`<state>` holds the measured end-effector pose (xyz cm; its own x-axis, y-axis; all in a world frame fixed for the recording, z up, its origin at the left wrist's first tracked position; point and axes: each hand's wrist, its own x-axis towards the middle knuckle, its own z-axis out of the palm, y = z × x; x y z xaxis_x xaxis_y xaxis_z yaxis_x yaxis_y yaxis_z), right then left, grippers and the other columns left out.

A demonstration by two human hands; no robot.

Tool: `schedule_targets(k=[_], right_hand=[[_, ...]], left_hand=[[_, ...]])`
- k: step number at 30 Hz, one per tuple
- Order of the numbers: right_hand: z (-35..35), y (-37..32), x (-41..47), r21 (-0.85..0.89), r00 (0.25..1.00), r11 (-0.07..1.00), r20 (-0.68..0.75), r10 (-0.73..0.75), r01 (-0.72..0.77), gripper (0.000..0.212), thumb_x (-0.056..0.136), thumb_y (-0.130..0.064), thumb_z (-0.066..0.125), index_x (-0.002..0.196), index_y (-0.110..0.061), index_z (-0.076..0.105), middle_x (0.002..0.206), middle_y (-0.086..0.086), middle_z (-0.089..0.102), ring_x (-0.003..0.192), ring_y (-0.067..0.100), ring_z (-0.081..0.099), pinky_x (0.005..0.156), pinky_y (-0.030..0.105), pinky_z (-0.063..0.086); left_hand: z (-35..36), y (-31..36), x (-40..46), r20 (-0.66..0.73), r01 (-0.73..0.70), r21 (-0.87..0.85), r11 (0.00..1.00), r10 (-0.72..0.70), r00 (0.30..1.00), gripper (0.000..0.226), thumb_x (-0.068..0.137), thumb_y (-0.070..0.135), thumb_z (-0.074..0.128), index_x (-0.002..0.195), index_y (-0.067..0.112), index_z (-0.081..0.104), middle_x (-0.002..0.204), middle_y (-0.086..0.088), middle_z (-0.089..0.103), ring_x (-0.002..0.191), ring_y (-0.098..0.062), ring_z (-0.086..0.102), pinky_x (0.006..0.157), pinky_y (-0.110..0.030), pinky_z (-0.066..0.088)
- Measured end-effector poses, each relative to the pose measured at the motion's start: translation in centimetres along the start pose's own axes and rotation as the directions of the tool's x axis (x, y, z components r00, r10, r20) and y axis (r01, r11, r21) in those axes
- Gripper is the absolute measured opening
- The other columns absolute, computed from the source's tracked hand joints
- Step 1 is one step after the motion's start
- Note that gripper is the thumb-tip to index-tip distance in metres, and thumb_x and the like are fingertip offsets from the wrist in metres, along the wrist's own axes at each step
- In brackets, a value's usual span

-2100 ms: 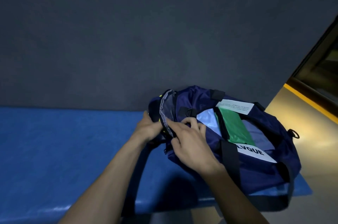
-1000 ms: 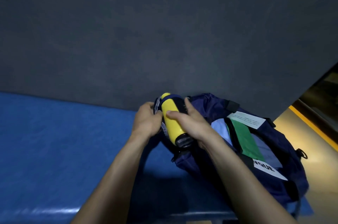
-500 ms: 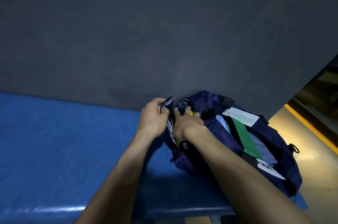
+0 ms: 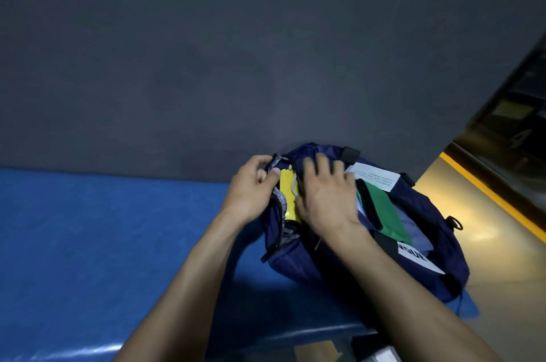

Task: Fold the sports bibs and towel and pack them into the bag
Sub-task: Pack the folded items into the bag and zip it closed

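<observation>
- The blue bench (image 4: 88, 228) runs out long and bare to the left of the bag (image 4: 348, 261), which sits near the bench's right end, against the dark wall (image 4: 206, 51).
- The left hand (image 4: 251, 193) pinches the flap of the bag's left end pocket, holding it open.
- In that pocket stands a yellow bottle (image 4: 287, 196), its long axis running away from the person, between the two hands.
- The right hand (image 4: 325, 199) lies with spread fingers on the bag just right of the bottle, and looks nearer for pushing it down.
- Further right, a folded green bib (image 4: 387, 214) and pale cloth (image 4: 413, 228) lie in the bag's open main compartment.
- Beyond the bag's right end the bench stops; little room there.
</observation>
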<state>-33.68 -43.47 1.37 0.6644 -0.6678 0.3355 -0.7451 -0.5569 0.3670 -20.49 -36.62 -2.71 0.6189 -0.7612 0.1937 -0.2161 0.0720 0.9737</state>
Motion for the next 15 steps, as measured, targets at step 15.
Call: schedule_targets(k=[15], right_hand=[[1.9, 5.7, 2.6, 0.808, 0.839, -0.373, 0.53, 0.124, -0.456, 0.014, 0.102, -0.005, 0.056, 0.109, -0.002, 0.068, 0.101, 0.016, 0.07, 0.093, 0.026, 0.064, 0.096, 0.042, 0.054]], left_hand=[[4.7, -0.9, 0.2, 0.007, -0.067, 0.25, 0.966, 0.068, 0.998, 0.041, 0.102, 0.031, 0.058, 0.14, 0.016, 0.055, 0.067, 0.011, 0.055, 0.063, -0.002, 0.053, 0.062, -0.011, 0.04]])
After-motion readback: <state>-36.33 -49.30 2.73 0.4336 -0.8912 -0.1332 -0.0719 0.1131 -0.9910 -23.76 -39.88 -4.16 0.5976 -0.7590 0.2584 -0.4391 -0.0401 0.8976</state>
